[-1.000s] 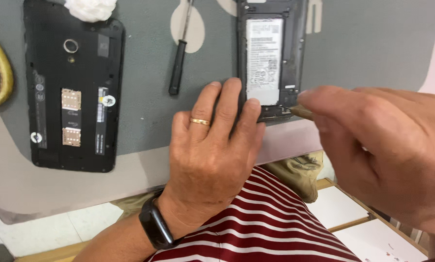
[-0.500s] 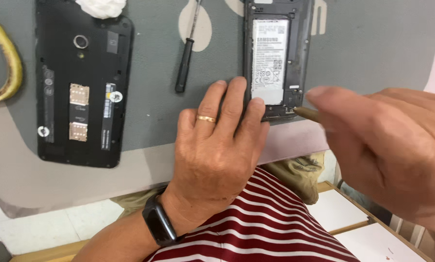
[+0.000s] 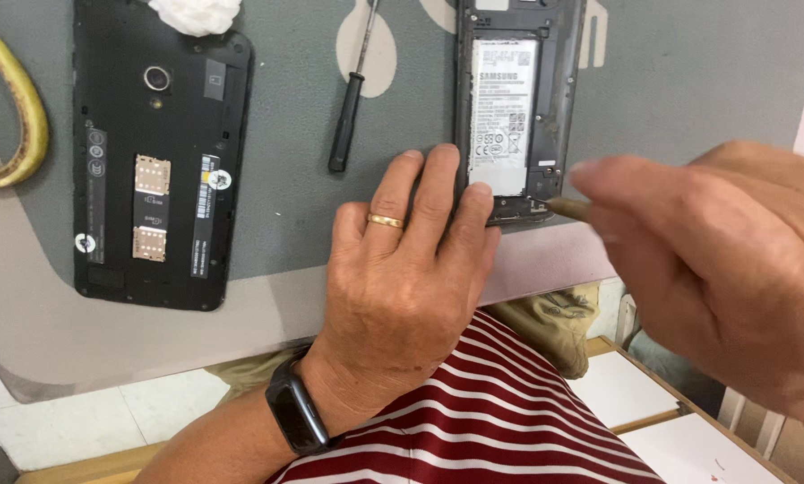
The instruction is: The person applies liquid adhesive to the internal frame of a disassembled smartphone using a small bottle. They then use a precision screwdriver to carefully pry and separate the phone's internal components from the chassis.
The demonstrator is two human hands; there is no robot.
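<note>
Your left hand [image 3: 402, 287] – fingers flat, pinning opened phone [image 3: 516, 108] on mat [image 3: 688, 81] | right hand [image 3: 715, 269] pinches thin tool [image 3: 567, 209] at phone's bottom edge | cover off – battery [image 3: 502, 116] still seated

Matt grey mat [image 3: 285, 233] on the bench; left of the opened phone [image 3: 518, 116], a screwdriver [image 3: 348, 116] with black plastic handle, then a matt black plastic phone [image 3: 155, 161]; glossy paper-labelled battery [image 3: 502, 116]; gold metal ring [image 3: 385, 220].
</note>
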